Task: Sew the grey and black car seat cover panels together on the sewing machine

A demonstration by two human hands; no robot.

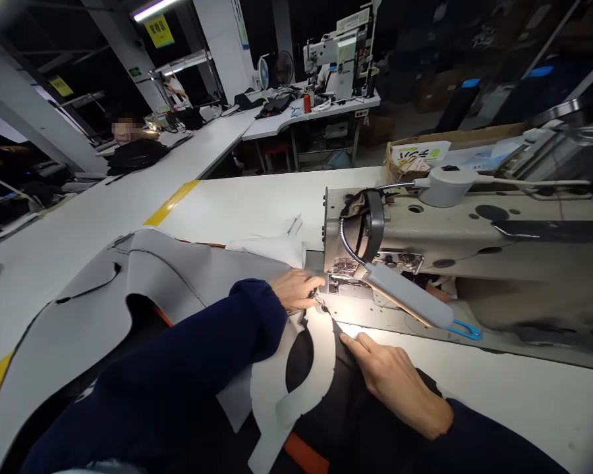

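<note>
My left hand [296,288] is at the needle area of a sewing machine [405,237], fingers bent and closed on the edge of a fabric panel. A small dark or metallic bit shows by its fingertips, too small to make out. A white curved strip [325,355] with notched edges runs from those fingers toward me over black fabric [348,388]. My right hand [390,372] pinches the edge of this black fabric, thumb and forefinger together, just in front of the machine bed. A large light grey fabric panel [89,296] lies folded under and beyond my left arm.
A lamp [408,293] on a bendable neck lights the needle area. Behind the machine stands a cardboard box [393,161] of papers. Yellow tape [172,203] crosses the white table [247,191]. Farther off are another sewing machine [343,62] and a seated person [133,145].
</note>
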